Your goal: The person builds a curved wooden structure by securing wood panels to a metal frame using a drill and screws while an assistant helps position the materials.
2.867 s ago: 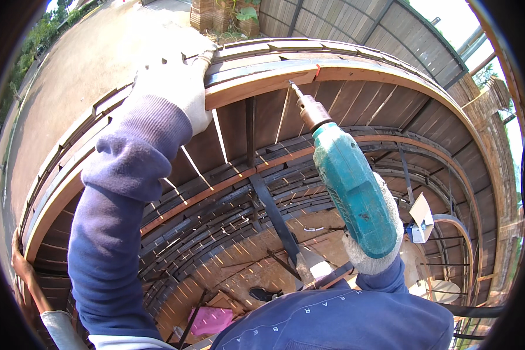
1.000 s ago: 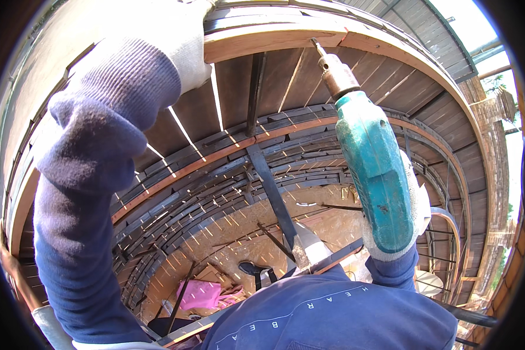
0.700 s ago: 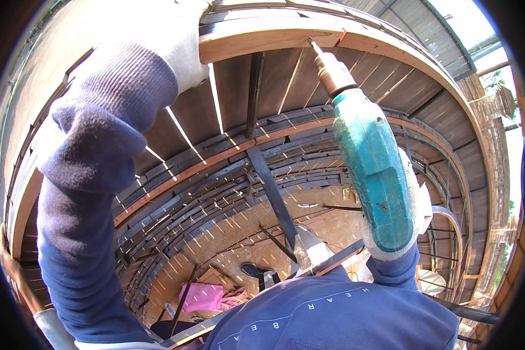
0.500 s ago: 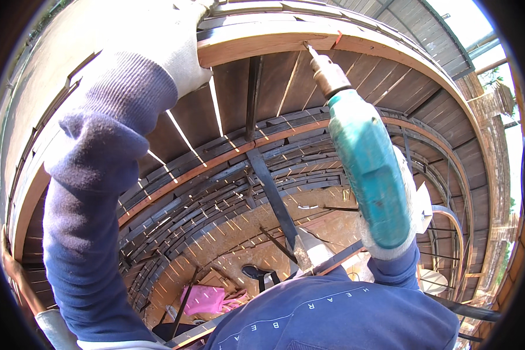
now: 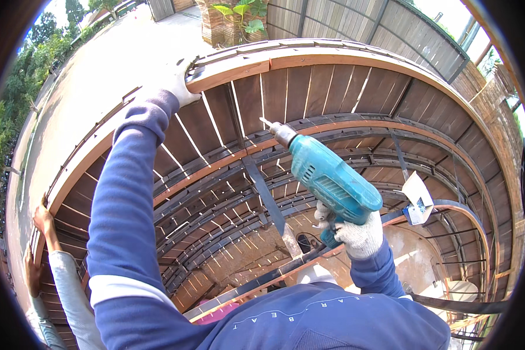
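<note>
My left hand point(image 5: 182, 85), in a white glove, is closed round the curved wooden strip point(image 5: 233, 74) along the top rim of a round slatted structure. Strong sunlight washes out part of that glove. In my gloved right hand point(image 5: 360, 236) is a teal power drill point(image 5: 332, 175), gripped by its handle. Its bit points up and to the left, apart from the strip, in front of the dark inner slats point(image 5: 321, 93). A seam shows in the strip, to the right of my left hand.
Another person's two hands point(image 5: 43, 219) rest on the rim at the left. An open white box point(image 5: 419, 192) sits on a lower curved rail at the right. Dark metal braces point(image 5: 271, 207) and ringed rails cross below me. A slatted fence point(image 5: 338, 23) stands beyond the rim.
The drill has come down off the wooden strip, its bit now clear and tilted left. My left hand stays on the strip. The other person's hands now show more fully.
</note>
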Demonstrator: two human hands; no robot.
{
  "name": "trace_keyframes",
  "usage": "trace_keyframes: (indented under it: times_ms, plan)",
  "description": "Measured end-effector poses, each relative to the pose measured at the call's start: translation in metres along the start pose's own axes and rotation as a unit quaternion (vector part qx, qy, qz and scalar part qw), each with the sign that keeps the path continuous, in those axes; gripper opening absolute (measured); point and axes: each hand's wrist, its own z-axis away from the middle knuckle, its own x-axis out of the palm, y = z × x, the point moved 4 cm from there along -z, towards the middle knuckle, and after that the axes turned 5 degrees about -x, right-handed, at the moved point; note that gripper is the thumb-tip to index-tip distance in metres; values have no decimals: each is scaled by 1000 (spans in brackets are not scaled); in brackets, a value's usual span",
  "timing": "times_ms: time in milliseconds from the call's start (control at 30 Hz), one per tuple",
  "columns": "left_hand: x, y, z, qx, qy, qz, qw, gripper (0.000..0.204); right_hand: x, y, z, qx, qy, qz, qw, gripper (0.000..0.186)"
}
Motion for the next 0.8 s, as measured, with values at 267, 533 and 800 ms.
trace_keyframes:
  times_ms: [267,533,800]
  plan:
    - [-11,68,73,-38,131,-49,989,101,-54,-15,192,-83,69,-120,987,83]
    - [4,401,345,50,-355,863,356,70,-120,-9,241,-53,60,-137,987,80]
    - [-11,542,340,109,-362,723,578,58,-262,-39,255,-129,94,-194,968,111]
